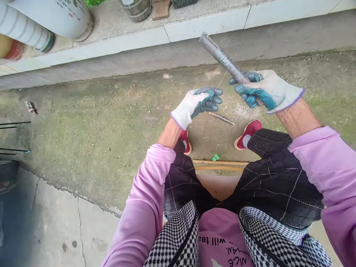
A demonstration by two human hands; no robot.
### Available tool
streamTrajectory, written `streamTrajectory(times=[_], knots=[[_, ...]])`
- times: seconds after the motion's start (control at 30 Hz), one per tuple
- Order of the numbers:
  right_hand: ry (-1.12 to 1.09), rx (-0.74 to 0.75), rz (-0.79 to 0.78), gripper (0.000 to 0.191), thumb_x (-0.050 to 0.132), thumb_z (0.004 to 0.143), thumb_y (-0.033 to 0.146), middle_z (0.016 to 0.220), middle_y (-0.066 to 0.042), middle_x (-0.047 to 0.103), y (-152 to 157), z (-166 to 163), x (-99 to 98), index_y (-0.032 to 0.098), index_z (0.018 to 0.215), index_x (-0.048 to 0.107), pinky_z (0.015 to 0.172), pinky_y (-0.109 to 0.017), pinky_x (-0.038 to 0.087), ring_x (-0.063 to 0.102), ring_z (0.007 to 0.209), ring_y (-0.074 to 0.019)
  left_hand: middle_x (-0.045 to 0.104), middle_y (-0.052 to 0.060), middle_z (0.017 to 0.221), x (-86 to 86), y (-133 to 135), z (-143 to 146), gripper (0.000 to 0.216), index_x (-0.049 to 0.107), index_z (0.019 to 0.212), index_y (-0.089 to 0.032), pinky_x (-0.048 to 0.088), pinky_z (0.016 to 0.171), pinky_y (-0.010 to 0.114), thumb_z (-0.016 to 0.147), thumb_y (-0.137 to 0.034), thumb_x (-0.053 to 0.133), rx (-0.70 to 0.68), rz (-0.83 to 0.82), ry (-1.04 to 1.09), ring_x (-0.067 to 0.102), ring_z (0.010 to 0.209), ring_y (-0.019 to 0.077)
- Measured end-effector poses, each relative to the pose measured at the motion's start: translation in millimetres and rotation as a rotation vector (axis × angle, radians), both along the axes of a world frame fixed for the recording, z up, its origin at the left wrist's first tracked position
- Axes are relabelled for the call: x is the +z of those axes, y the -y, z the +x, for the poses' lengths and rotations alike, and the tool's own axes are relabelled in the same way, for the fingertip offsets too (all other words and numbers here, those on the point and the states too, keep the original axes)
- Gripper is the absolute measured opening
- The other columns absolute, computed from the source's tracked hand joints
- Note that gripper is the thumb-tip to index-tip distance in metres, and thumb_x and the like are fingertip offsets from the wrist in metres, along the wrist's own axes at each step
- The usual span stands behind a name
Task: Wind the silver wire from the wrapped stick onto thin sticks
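Note:
My right hand (261, 91), in a white glove with a blue-green coated palm, is wrapped round the lower end of a thick grey stick (208, 43). Thin metal wire (226, 61) is wound in many turns about the stick's middle, and the stick tilts up to the left. A fine loose strand (221, 79) runs from the coil down to my left hand (204, 102), gloved the same way. My left fingers are closed in a pinch on that strand. On the ground below lies a small thin stick (221, 118) with something wound round it.
Ahead runs a white-tiled ledge (205, 26) carrying a large white pot (69, 18), a ribbed white container (25, 26) and a wooden block (160, 9). A green scrap (216, 157) lies on the ground near my red shoes (251, 129). Dark thin rods (13, 150) jut in at left.

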State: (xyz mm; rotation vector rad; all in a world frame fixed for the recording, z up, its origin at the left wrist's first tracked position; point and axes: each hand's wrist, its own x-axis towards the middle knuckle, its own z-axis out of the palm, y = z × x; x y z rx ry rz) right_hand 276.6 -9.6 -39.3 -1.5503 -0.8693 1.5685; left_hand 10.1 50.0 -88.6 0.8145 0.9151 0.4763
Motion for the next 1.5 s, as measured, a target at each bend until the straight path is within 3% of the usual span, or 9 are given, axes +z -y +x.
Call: streamTrajectory(times=[0.1,0.2,0.47,0.57,0.7,0.87,1.07,1.23,1.5], knots=[[-0.004,0.0,0.023,0.025,0.091,0.099,0.0,0.072,0.006,0.062,0.7,0.3,-0.2,0.012,0.12,0.091,0.04,-0.021,0.038,0.045,0.052,-0.0072,0.095,0.012,0.11,-4.2,-3.7,-1.2,0.061,0.081,0.16,-0.012,0.08,0.094,0.034,0.123,-0.06,0.085,-0.034,-0.054,0.046,0.098,0.099,0.0251],[-0.001,-0.026,0.015,0.021,0.09,0.1,-0.001,0.076,0.004,0.066,0.3,-0.8,1.3,0.012,0.116,0.091,0.04,-0.021,0.038,0.045,0.052,-0.0067,0.094,0.011,0.106,-3.3,-4.5,0.3,0.061,0.08,0.162,-0.012,0.08,0.09,0.033,0.126,-0.062,0.079,-0.052,-0.064,0.033,0.096,0.089,0.0224],[-0.008,-0.047,-0.002,0.014,0.098,0.103,0.005,0.077,0.002,0.069,0.6,-4.4,2.9,0.014,0.11,0.092,0.04,-0.021,0.038,0.046,0.053,-0.0065,0.075,-0.003,0.075,16.4,10.3,12.6,0.027,0.084,0.118,-0.014,0.068,0.072,0.021,0.125,-0.04,0.082,-0.005,0.04,-0.148,0.071,0.059,0.0093],[0.006,-0.066,0.013,0.014,0.093,0.106,0.002,0.075,0.004,0.067,1.6,-7.1,4.6,0.015,0.112,0.092,0.04,-0.02,0.036,0.045,0.053,-0.0066,0.067,-0.006,0.068,20.3,11.4,14.5,0.023,0.083,0.113,-0.015,0.063,0.069,0.02,0.122,-0.036,0.084,0.02,0.07,-0.169,0.061,0.053,0.0071],[0.043,-0.07,0.001,0.019,0.089,0.106,-0.003,0.073,0.004,0.065,2.5,-8.2,9.4,0.015,0.111,0.092,0.042,-0.021,0.037,0.044,0.054,-0.0075,0.066,-0.007,0.067,21.5,10.5,13.9,0.03,0.085,0.126,-0.015,0.064,0.069,0.022,0.121,-0.045,0.087,0.04,0.051,-0.141,0.062,0.054,0.0087],[0.037,-0.06,0.012,0.019,0.1,0.101,0.002,0.072,0.005,0.062,2.9,-5.2,12.5,0.017,0.103,0.088,0.043,-0.022,0.037,0.046,0.054,-0.0076,0.067,-0.007,0.067,23.6,11.6,13.3,0.049,0.085,0.145,-0.015,0.066,0.068,0.024,0.118,-0.055,0.089,-0.003,0.007,-0.106,0.068,0.056,0.0116],[0.006,-0.068,0.0,0.025,0.091,0.098,-0.007,0.073,0.004,0.064,2.4,-4.1,11.8,0.015,0.108,0.088,0.041,-0.021,0.04,0.046,0.055,-0.0084,0.068,-0.006,0.068,25.4,13.8,14.7,0.035,0.086,0.138,-0.015,0.067,0.071,0.026,0.12,-0.045,0.088,0.033,-0.033,-0.112,0.07,0.058,0.0129],[0.023,-0.05,0.007,0.024,0.098,0.098,-0.003,0.076,0.003,0.064,2.0,-2.1,8.3,0.017,0.105,0.089,0.043,-0.022,0.039,0.046,0.058,-0.0084,0.071,-0.006,0.074,19.3,12.4,11.7,0.033,0.084,0.139,-0.017,0.062,0.069,0.023,0.12,-0.043,0.093,0.106,-0.061,-0.072,0.068,0.059,0.0105],[0.027,-0.045,0.022,0.028,0.111,0.096,0.006,0.076,0.001,0.067,2.3,0.1,6.7,0.019,0.101,0.087,0.042,-0.021,0.042,0.049,0.056,-0.0077,0.072,-0.006,0.074,17.0,9.6,13.1,0.052,0.083,0.151,-0.019,0.058,0.064,0.021,0.126,-0.065,0.081,0.062,-0.068,-0.139,0.065,0.055,0.0097]])
